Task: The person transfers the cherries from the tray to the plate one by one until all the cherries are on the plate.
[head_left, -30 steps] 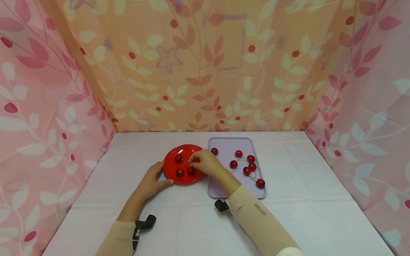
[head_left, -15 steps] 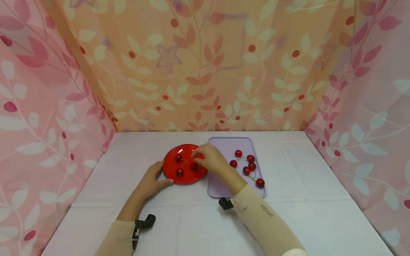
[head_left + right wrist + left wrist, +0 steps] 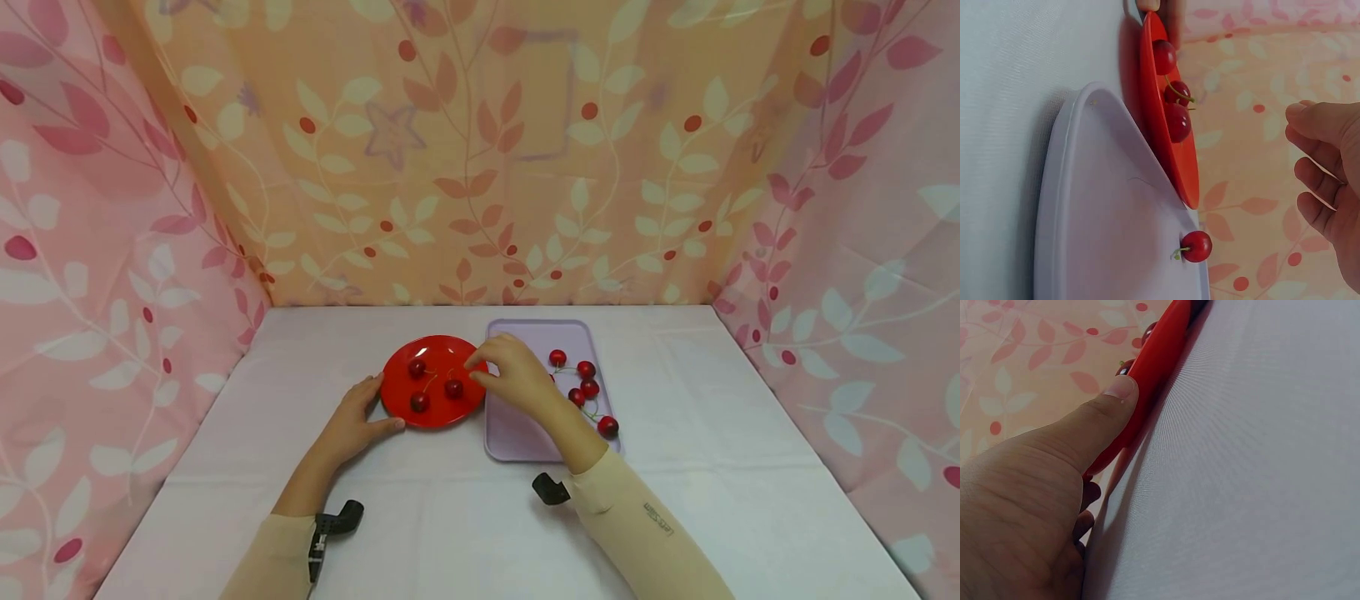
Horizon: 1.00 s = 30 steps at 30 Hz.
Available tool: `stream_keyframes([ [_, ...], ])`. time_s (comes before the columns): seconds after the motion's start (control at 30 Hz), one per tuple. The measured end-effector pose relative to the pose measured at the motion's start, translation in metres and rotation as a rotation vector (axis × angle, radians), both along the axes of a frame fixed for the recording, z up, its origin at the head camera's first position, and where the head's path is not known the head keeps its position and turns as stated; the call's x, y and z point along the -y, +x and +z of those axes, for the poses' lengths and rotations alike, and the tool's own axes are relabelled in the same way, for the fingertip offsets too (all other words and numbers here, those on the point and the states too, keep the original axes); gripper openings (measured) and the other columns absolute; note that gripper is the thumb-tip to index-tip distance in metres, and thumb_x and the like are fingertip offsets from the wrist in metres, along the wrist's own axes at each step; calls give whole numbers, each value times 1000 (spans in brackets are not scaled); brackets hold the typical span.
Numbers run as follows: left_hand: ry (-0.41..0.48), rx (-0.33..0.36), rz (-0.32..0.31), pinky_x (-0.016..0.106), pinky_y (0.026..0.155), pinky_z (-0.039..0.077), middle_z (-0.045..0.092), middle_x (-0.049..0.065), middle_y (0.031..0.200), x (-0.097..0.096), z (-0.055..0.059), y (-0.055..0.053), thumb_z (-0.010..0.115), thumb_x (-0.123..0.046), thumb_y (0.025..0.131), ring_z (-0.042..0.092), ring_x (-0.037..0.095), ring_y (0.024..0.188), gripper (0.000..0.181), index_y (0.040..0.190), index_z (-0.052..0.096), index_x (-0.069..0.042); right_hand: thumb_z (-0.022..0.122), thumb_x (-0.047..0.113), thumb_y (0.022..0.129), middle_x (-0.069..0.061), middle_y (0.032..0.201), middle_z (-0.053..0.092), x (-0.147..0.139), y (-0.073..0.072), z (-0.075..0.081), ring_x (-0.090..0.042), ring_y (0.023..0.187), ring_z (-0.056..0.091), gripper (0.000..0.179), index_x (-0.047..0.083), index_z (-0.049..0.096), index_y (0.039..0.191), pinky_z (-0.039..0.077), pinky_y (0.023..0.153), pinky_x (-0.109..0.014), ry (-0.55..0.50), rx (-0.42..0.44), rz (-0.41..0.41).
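Observation:
In the head view, a round red plate (image 3: 405,417) bears three dark red cherries. Two of them, an upper cherry (image 3: 417,367) and a lower cherry (image 3: 419,402), have stems that meet; another cherry (image 3: 453,388) sits to their right. My left hand (image 3: 354,427) holds the plate's left rim. The left wrist view has its thumb (image 3: 1107,409) lying against the rim. Above the plate's right edge is my right hand (image 3: 517,375), fingers loosely bent, thumb and fingertips apart, nothing between them. It covers part of the lilac tray (image 3: 517,437).
Several cherries lie on the tray's right half, among them a front cherry (image 3: 608,427). In the right wrist view one cherry (image 3: 1196,246) is at the tray's edge, hidden by my hand in the head view. Patterned curtains (image 3: 465,167) surround the white table (image 3: 420,525).
My right hand has let go of the right-hand cherry on the plate and moved right, over the tray's left edge. That cherry has shifted slightly. My left hand stays at the rim.

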<state>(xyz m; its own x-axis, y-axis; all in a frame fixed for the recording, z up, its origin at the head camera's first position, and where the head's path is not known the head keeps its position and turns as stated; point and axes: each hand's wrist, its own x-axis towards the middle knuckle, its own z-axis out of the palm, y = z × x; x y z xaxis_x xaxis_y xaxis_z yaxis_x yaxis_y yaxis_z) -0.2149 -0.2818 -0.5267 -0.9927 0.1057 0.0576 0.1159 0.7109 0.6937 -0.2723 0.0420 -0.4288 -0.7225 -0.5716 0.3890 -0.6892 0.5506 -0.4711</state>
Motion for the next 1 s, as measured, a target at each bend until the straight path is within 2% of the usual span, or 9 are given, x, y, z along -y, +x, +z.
stream_keyframes([
  [0.2, -1, 12, 12, 66, 118, 28, 30, 14, 167, -1, -1, 1, 82, -57, 80, 21, 39, 155, 107, 163, 29, -14, 81, 18, 90, 7, 99, 74, -12, 7, -2, -15, 103, 58, 12, 21, 79, 102, 53, 95, -34, 22, -24, -19],
  [0.47, -4, 16, 15, 65, 118, 29, 30, 14, 167, -1, -1, 1, 82, -58, 79, 21, 39, 155, 108, 163, 29, -15, 82, 18, 89, 10, 93, 71, -32, 17, -1, -13, 98, 56, 12, 20, 79, 100, 53, 86, -32, 23, -16, -52],
  [0.67, 1, 26, 17, 65, 118, 28, 30, 14, 167, 0, 0, 1, 82, -56, 80, 21, 39, 155, 108, 163, 29, -14, 81, 21, 90, 7, 98, 71, -43, 20, -2, -15, 103, 57, 14, 18, 79, 104, 52, 92, -35, 94, 12, -42],
  [0.77, 2, 31, 17, 65, 118, 29, 29, 13, 167, 0, 0, 1, 82, -58, 79, 20, 39, 156, 108, 163, 28, -15, 81, 22, 90, 9, 100, 70, -49, 22, -4, -14, 103, 58, 16, 19, 79, 105, 53, 92, -35, 116, 17, -58],
  [1.0, 4, 28, 13, 65, 118, 28, 30, 13, 167, 0, -1, 0, 82, -57, 79, 20, 39, 156, 108, 163, 28, -16, 83, 20, 88, 10, 99, 71, -60, 25, -10, -13, 101, 58, 17, 20, 79, 104, 52, 90, -35, 101, -1, -69],
])
